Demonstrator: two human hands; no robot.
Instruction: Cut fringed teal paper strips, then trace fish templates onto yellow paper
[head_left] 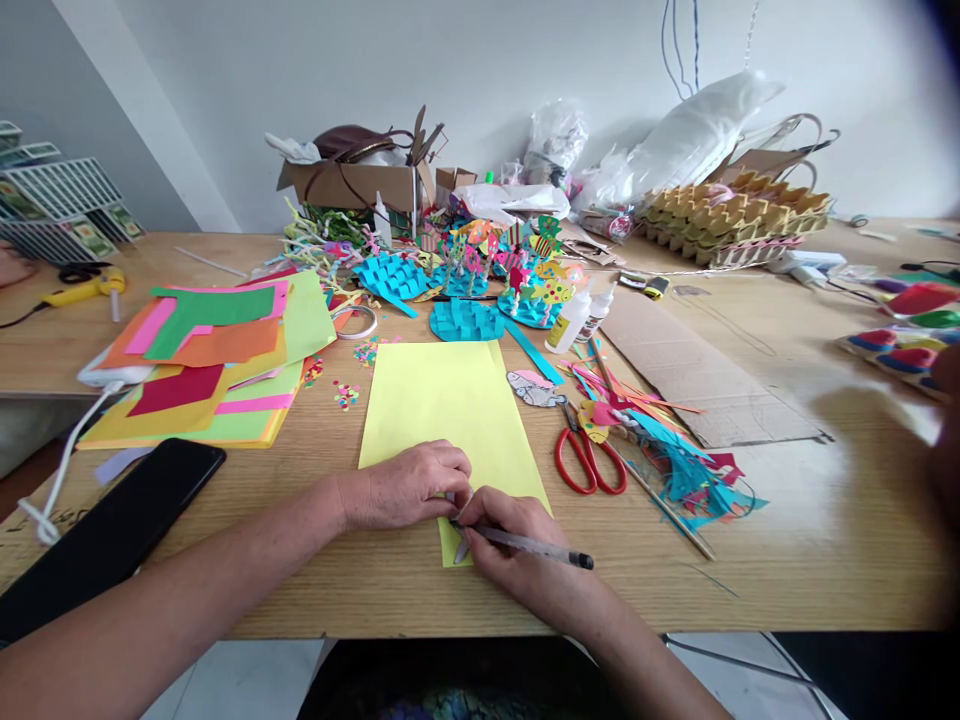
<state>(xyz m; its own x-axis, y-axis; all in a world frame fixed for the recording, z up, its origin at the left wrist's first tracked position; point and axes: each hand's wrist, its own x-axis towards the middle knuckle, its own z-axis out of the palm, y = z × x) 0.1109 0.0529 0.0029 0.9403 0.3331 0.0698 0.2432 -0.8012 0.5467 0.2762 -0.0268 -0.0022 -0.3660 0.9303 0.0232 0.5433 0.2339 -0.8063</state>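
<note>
Your right hand (517, 520) pinches pen (532, 547), tip hard to make out. Your left hand (409, 485): fingers bunched narrow over small pale cutout (460, 549); gripping or just pressing, cannot tell. Yellow sheet (442, 400) lies under both hands. Step looks like tracing round cutout; next move likely calls for left hand steady, pen hugging edge. Red-handled scissors (575, 430) beyond right hand, to its right.

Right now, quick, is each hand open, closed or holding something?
Left hand: fingers curled down over the yellow paper; whether they grip anything cannot be told.
Right hand: closed, holding a pen.
</note>
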